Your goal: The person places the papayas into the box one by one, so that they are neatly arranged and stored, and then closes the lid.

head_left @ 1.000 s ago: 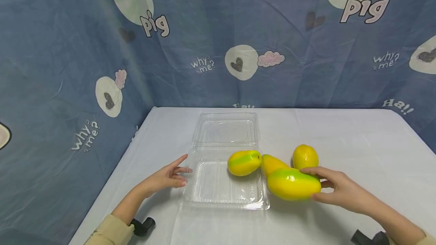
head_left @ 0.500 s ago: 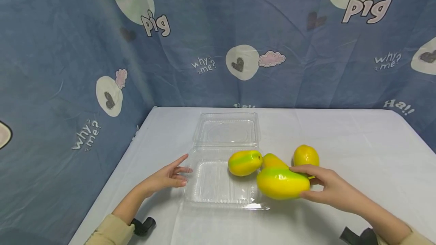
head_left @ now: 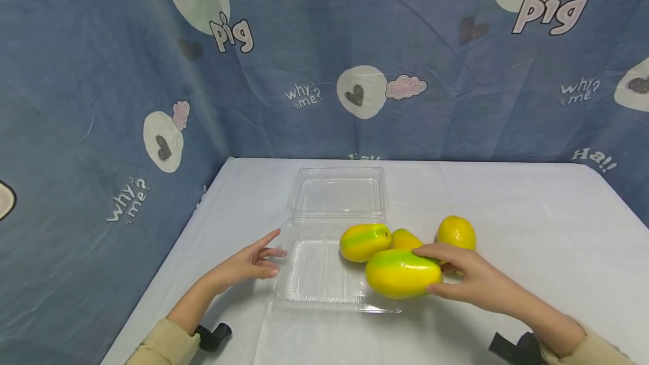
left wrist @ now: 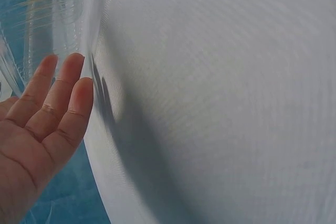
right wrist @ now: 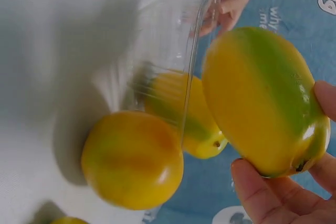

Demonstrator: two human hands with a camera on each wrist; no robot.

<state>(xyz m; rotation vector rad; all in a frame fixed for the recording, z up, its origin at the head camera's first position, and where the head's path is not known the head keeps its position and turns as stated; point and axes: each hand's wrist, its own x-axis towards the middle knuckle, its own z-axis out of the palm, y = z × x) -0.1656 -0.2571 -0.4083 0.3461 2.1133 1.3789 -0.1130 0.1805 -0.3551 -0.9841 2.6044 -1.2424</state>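
My right hand (head_left: 465,276) grips a mango (head_left: 398,275) at the right edge of the clear box (head_left: 315,276). My left hand (head_left: 248,264), fingers apart, is left of it.

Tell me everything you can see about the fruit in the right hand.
The fruit is a smooth, glossy oval, yellow with a broad green band and a small dark spot at one end. Real or plastic, I can't tell. It is held sideways in the air, gripped at that spotted end by the right hand; the head view shows it overlapping the box.
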